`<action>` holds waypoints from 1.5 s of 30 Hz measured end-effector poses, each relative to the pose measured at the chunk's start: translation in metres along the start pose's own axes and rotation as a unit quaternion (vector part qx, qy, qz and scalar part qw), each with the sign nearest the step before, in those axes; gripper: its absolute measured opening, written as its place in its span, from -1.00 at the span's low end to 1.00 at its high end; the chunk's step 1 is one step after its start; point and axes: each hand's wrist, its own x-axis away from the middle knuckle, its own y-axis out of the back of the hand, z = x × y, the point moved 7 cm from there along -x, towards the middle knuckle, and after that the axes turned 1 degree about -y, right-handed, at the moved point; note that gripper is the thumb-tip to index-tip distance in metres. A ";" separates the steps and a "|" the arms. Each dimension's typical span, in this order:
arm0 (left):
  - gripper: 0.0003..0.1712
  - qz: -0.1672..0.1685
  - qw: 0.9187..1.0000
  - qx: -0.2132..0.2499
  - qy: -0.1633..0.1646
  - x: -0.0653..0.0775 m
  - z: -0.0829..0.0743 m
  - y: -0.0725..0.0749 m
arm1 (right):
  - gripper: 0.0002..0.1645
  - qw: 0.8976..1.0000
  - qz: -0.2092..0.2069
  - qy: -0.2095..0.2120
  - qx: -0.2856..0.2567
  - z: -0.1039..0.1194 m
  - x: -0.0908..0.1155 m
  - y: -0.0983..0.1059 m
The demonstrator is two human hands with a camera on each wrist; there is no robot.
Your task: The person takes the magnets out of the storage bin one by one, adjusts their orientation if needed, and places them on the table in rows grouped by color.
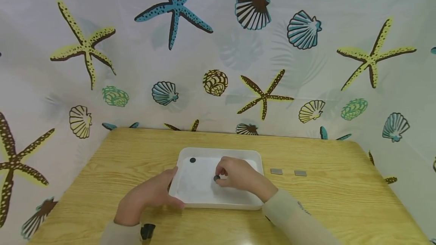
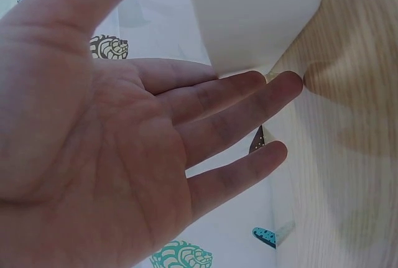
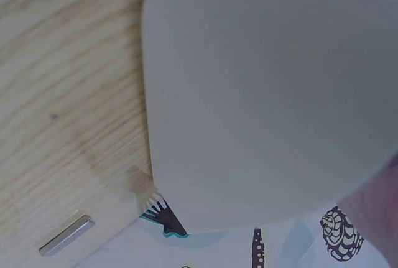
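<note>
R sleeve (image 1: 296, 214) nearest, sm dk piece (image 1: 216, 178) btwn R fingers (image 1: 220, 166)

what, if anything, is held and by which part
The right hand pinches a small dark round piece by its edge, between thumb and fingertip. The left hand just touches the white tray at its left end.

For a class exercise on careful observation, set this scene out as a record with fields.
Tray: white, rectangular, on the wooden table
Inside: black disc, near far left corner
Right hand: pinches a small dark piece over the tray
Left hand: at tray's left side, fingers straight
Right of tray: gray rectangle, then second gray rectangle
Backdrop: white, with printed starfish and shells
</note>
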 end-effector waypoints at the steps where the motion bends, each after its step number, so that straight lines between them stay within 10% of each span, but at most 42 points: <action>1: 0.51 0.000 1.000 0.000 0.001 0.000 0.000 0.000 | -0.82 1.000 0.000 0.000 -0.001 0.000 0.000 0.000; 45: 0.52 -0.001 1.000 -0.004 -0.004 0.000 -0.003 0.000 | -0.87 0.996 -0.043 -0.049 -0.063 -0.052 0.047 0.023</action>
